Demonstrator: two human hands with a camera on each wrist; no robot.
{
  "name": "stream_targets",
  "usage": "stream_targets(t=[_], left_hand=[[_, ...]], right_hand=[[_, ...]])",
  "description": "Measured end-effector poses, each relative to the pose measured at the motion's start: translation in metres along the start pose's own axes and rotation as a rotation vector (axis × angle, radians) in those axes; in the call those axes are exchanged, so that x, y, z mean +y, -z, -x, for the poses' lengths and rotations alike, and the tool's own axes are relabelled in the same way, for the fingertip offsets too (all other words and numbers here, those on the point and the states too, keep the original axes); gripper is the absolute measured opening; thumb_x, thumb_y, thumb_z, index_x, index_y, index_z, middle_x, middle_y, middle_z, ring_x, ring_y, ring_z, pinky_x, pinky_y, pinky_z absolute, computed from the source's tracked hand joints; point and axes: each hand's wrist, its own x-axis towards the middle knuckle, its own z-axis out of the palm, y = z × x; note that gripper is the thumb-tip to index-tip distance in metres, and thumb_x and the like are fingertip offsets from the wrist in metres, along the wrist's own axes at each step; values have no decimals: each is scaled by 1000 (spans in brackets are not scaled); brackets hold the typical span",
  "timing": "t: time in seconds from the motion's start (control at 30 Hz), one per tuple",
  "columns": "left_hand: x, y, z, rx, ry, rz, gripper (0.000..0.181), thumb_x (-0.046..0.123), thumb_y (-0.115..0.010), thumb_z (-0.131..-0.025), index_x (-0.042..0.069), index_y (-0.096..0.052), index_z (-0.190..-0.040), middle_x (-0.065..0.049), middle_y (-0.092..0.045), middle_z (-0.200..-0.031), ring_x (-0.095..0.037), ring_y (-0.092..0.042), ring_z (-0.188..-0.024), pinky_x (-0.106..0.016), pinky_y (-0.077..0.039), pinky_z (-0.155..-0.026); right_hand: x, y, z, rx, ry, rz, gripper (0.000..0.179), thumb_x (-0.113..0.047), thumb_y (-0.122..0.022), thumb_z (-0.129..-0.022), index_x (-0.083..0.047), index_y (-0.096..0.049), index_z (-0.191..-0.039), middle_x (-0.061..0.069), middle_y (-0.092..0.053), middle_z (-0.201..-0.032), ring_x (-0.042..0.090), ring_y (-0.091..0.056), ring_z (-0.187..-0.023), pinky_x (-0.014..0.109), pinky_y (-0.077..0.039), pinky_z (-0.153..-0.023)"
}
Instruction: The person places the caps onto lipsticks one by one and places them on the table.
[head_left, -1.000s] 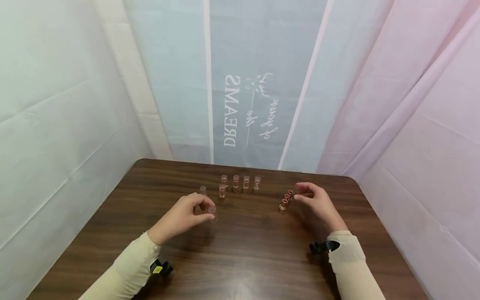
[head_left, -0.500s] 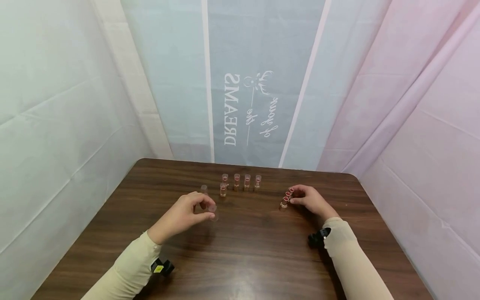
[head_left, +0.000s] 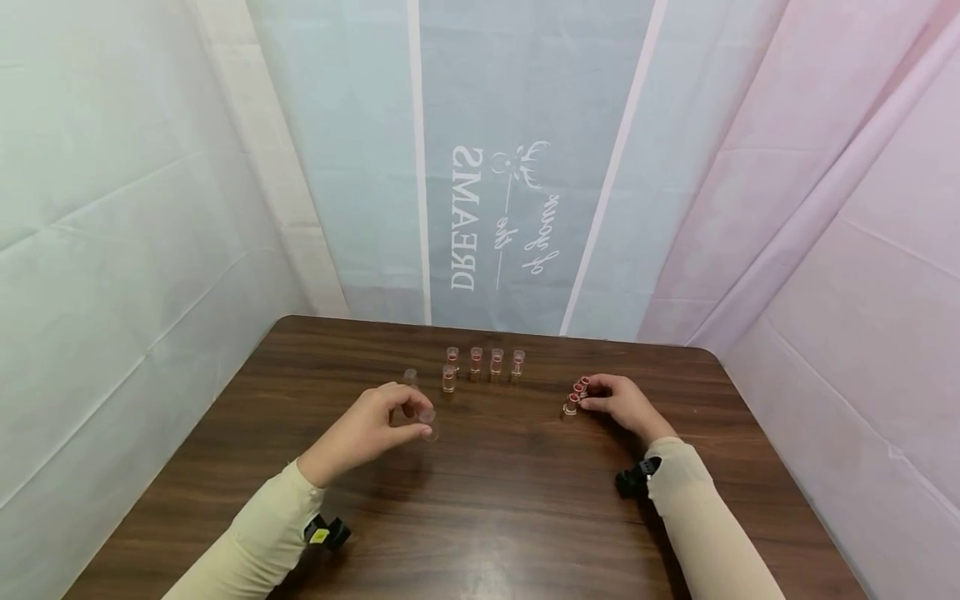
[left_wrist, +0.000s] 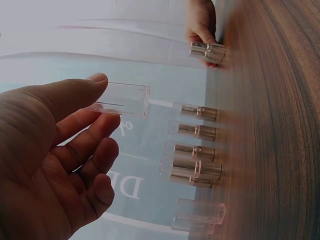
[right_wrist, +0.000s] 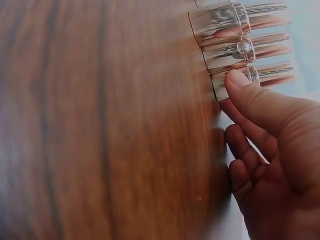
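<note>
My left hand (head_left: 365,435) pinches a clear lipstick cap (left_wrist: 125,99) between thumb and fingers, held up off the table. On the right, three uncapped lipsticks (head_left: 573,400) with gold tubes stand upright in a close row. My right hand (head_left: 621,405) has its thumb and index finger on the lower tube of the farthest lipstick (right_wrist: 274,71) in that row. In the right wrist view, the other two lipsticks (right_wrist: 235,47) stand right beside it. Beyond my left fingers, a loose clear cap (head_left: 410,377) stands on the table, partly hidden by the hand.
Several capped lipsticks (head_left: 497,364) stand in a group at the back middle of the brown wooden table (head_left: 480,500). One lipstick (head_left: 448,381) is in front of the others. A printed cloth backdrop (head_left: 495,167) hangs behind the table's far edge.
My right hand has come in to the left and its thumb and finger have closed on the farthest uncapped lipstick. My left hand keeps its pinch on the cap, nearly still.
</note>
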Motion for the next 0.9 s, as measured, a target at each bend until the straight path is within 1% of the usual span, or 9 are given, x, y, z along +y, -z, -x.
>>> stream_targets(t=[0.13,0.2,0.33,0.43,0.5,0.6,0.7,0.8,0.9], left_hand=[[0,0,0,-3,4,-6,20,29,-84,-87,31,-71,-102,17,-65,-96,-8,-61,-89,-31,-52,-76],[0,0,0,-5,7,-7,19,30,-84,-87,31,-71,-102,17,-65,-96,-8,-60,-89,-32,-52,-76],[0,0,-1,-6,17,-5,19,30,-84,-88,31,-71,-102,17,-65,-97,-10,-61,-90,-37,-53,-77],[1,1,0,0,25,-8,20,29,-84,-87,31,-71,-103,17,-65,-97,-12,-61,-90,-39,-53,-78],[1,2,0,4,26,-15,20,29,-84,-87,31,-71,-103,17,-65,-97,-12,-61,-90,-37,-52,-77],[1,3,1,15,17,-24,21,29,-84,-87,30,-71,-103,17,-66,-97,-12,-61,-90,-33,-51,-76],[0,2,1,18,8,-27,20,29,-84,-87,30,-72,-103,17,-66,-97,-11,-60,-89,-33,-51,-75],[0,2,1,16,15,-23,20,30,-84,-87,30,-72,-103,17,-66,-98,-11,-60,-89,-34,-52,-76],[0,1,1,12,29,-15,19,31,-83,-88,29,-72,-104,16,-65,-99,-12,-61,-90,-35,-52,-76]], right_hand=[[-1,0,2,28,-38,2,35,-32,-81,-90,-12,-72,-117,7,-71,-114,22,-61,-104,39,-48,-91],[0,1,3,55,-39,12,34,-34,-81,-90,-13,-72,-114,6,-71,-112,22,-61,-102,38,-48,-90],[-2,8,5,182,-24,33,33,-38,-80,-90,-12,-73,-109,6,-72,-108,19,-62,-98,35,-48,-86],[-12,16,9,288,-27,-9,32,-37,-79,-92,-10,-72,-109,7,-73,-105,16,-64,-94,29,-50,-82],[-23,21,13,347,-28,-38,33,-37,-78,-93,-10,-72,-110,7,-73,-105,13,-64,-91,24,-50,-78],[-43,27,20,409,-10,-61,37,-42,-76,-93,-11,-71,-113,5,-72,-105,8,-63,-89,18,-50,-75],[-69,30,29,454,33,-71,38,-42,-75,-93,-11,-70,-115,4,-71,-104,7,-63,-87,16,-49,-72],[-95,26,40,493,85,-127,33,-33,-77,-94,-7,-71,-113,4,-72,-101,5,-62,-83,15,-49,-71],[-117,17,51,514,125,-204,27,-21,-79,-93,-3,-71,-110,7,-72,-99,4,-62,-81,14,-50,-71]])
